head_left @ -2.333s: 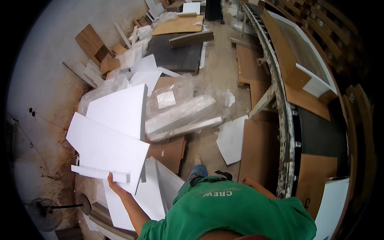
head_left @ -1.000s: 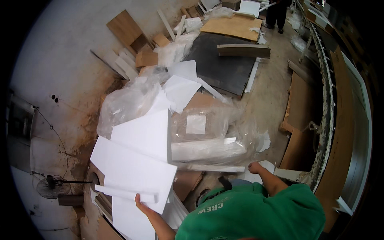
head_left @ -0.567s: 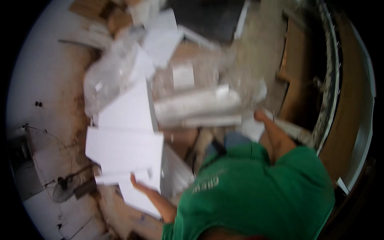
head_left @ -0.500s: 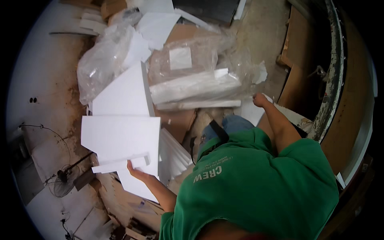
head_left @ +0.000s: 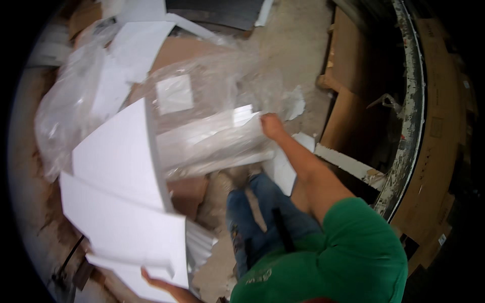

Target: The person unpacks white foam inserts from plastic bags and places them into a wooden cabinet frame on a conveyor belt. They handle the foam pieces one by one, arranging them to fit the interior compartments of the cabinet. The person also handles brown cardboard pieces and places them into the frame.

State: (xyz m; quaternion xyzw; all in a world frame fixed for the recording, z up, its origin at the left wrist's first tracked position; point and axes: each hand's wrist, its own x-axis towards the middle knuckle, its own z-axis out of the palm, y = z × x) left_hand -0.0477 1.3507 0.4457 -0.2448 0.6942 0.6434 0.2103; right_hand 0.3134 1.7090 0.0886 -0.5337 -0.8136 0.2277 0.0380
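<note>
White foam boards point(head_left: 121, 217) lie fanned over one another at the lower left, with a narrow white strip near their lower end. My left hand point(head_left: 164, 287) grips the edge of the lowest board, thumb over it and the other fingers hidden. Farther right, my right hand point(head_left: 273, 126) is closed at the right end of a long white bundle wrapped in clear plastic film point(head_left: 209, 134). Whatever its fingers hold is too blurred to make out. Beside the bundle's right end, a white sheet point(head_left: 284, 166) leans near my leg.
More crumpled plastic point(head_left: 60, 121) and a white sheet point(head_left: 136, 45) lie at the far left. Brown cardboard point(head_left: 348, 116) stands on the right, alongside a worn metal edge point(head_left: 404, 131). Pleated white pieces point(head_left: 198, 241) sit beside the boards. A dark panel point(head_left: 217, 12) lies at the back.
My right hand has moved left, to the end of the plastic-wrapped bundle. My left hand stays at the boards. The whole view has shifted, showing more of my legs.
</note>
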